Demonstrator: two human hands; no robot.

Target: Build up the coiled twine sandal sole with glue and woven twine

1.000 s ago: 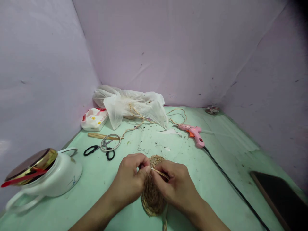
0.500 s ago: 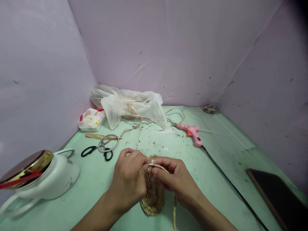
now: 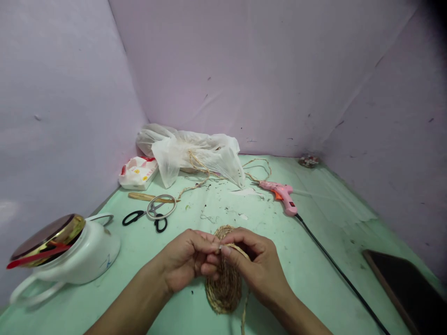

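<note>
An oval coil of braided straw cord (image 3: 225, 294) lies on the table beneath my hands, its upper middle partly covered by them. My left hand (image 3: 188, 258) is turned with the palm partly showing; its thumb and fingertips pinch the end of a straw cord (image 3: 240, 249) above the coil. Close by, my right hand (image 3: 261, 263) grips the same cord between thumb and fingers. A tiny whitish bit shows where the fingertips meet. A length of cord hangs below my right hand toward the front edge.
A pink glue gun (image 3: 284, 197) with a black cable lies right, beyond a dark phone-like slab (image 3: 405, 288). At left are black-handled scissors (image 3: 134, 217), a tape-like ring (image 3: 150, 209), a wooden stick (image 3: 139, 197) and a white lidded pot (image 3: 84, 256). A plastic bag (image 3: 195, 149) sits behind.
My left hand has rolled from knuckles-up to palm partly showing, its fingertips still at the cord's end. The white strip seen there earlier is mostly hidden. The view has shifted slightly.
</note>
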